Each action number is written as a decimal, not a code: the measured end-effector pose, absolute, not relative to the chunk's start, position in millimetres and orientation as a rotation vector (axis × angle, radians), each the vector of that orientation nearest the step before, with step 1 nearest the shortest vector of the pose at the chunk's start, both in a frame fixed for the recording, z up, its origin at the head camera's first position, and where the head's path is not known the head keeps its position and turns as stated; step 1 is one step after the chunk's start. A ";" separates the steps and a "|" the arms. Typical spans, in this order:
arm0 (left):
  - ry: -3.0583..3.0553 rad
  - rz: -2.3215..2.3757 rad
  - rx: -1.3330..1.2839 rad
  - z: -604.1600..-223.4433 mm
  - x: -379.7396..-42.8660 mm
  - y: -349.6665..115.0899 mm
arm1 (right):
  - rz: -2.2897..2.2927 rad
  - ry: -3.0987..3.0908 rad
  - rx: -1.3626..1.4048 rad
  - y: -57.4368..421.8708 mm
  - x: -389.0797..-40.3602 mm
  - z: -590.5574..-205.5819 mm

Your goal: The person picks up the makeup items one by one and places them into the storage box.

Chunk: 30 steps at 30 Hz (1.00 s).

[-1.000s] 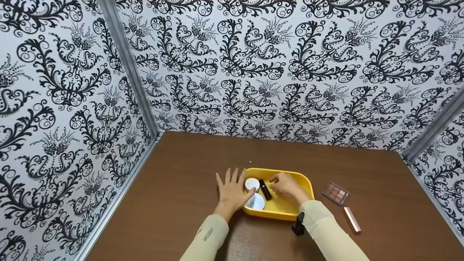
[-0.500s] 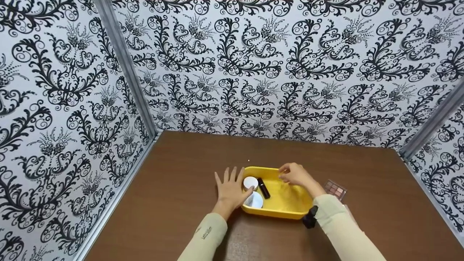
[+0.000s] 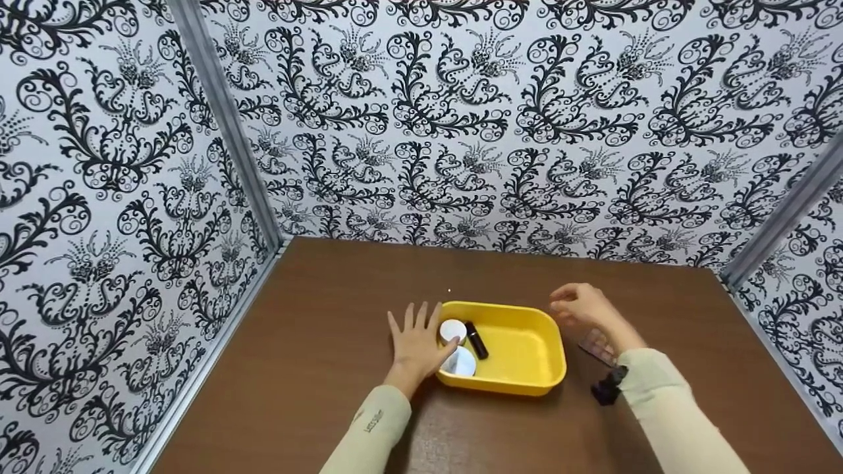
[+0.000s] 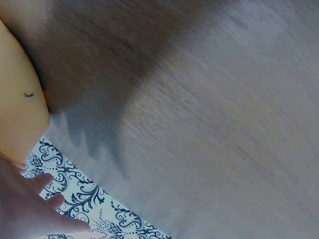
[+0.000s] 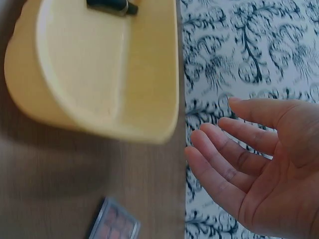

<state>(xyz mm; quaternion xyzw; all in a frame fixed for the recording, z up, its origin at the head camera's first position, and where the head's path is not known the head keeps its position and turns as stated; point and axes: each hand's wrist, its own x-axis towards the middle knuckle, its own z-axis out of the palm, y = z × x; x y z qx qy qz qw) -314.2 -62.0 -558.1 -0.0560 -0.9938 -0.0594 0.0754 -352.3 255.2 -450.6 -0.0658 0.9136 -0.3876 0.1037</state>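
A yellow plastic basket (image 3: 520, 385) sits on the table. Inside it, toward the left, lie a white round jar (image 3: 453, 330), a white round compact (image 3: 465, 362) and a black lipstick tube (image 3: 477, 341). My left hand (image 3: 417, 349) rests at the basket's left side, fingers spread and thumb over the rim above the round pieces. Just past the right rim hovers my right hand (image 3: 586, 309); in the right wrist view its fingers are loosely bent with nothing in them. Below that hand, partly covered by it, is an eyeshadow palette (image 5: 114, 223).
The brown table (image 3: 329, 316) meets patterned walls (image 3: 461, 131) at the back and sides, with grey metal posts (image 3: 227, 118) in the corners. A black wrist device (image 3: 609, 387) hangs under the right wrist.
My right hand has risen out of the basket and moved right, past its rim toward the palette. A pink tube seen right of the basket is now hidden by my arm. My left hand stays put.
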 end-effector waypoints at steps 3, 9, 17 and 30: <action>-2.982 -0.182 -0.170 -559.0 -315.1 -62.1 | -1.130 2.705 -0.179 273.9 -350.6 -449.8; -2.993 -0.186 -0.166 -558.5 -316.0 -61.5 | -1.077 2.731 -0.171 310.6 -346.0 -456.6; -2.989 -0.184 -0.162 -557.2 -315.5 -61.1 | -1.015 2.771 -0.119 345.8 -333.2 -467.7; -2.981 -0.178 -0.166 -560.6 -316.3 -61.6 | -1.159 2.677 0.059 371.8 -310.5 -493.7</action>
